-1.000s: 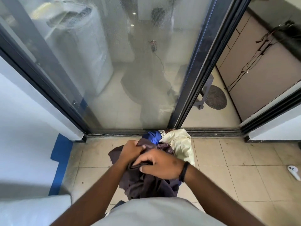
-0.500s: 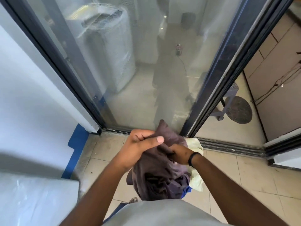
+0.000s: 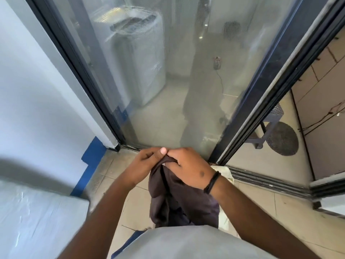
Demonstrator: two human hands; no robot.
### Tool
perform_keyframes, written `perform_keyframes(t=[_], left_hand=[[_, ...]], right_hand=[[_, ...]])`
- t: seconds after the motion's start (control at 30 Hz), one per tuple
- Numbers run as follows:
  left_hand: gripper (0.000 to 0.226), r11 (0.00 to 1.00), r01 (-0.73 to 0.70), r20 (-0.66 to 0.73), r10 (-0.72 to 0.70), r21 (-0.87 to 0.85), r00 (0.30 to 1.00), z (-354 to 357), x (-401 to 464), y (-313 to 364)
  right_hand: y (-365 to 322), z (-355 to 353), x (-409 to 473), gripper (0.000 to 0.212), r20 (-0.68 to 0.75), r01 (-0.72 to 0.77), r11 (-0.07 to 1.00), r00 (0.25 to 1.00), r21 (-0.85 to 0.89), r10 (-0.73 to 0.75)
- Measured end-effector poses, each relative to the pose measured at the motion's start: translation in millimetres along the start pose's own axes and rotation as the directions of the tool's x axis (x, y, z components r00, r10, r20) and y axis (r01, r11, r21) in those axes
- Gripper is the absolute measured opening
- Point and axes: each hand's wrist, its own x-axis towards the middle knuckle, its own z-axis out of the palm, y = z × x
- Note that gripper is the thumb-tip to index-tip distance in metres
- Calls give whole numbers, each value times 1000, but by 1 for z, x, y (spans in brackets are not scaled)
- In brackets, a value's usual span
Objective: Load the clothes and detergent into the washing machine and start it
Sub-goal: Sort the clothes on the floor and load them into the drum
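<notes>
I have both hands up in front of my chest, close together and touching at the top. My left hand has its fingers curled narrow, thumb pinching the top edge of a dark brown garment. My right hand grips the same bunched edge, its fingers folded over the cloth, a black band on its wrist. The garment hangs straight down from the fingers, against my grey shirt. Just right of and below the fingers a pale yellow cloth shows behind the garment, over the tiled floor. Beyond the fingers stands a dusty glass sliding door, and through it, up and left, a white washing machine appears dimly.
</notes>
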Motion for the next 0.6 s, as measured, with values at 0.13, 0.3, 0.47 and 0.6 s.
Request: perform_keyframes(t=[0.13, 0.3, 0.47, 0.6], left_hand=[[61, 997, -38, -48, 41, 71, 998, 14, 1, -2], [88, 991, -124, -310, 103, -48, 945, 24, -6, 4], [73, 972, -143, -314, 80, -184, 946, 22, -18, 24], [28, 997, -77, -281, 67, -26, 957, 21, -24, 9]], right_hand=[[20, 2, -9, 18, -58, -123, 968, 989, 220, 139], [66, 6, -24, 83, 360, -211, 960, 923, 181, 135], [92, 28, -38, 16, 547, -215, 931, 761, -295, 348], [80, 33, -27, 16, 292, -292, 953, 921, 77, 258]])
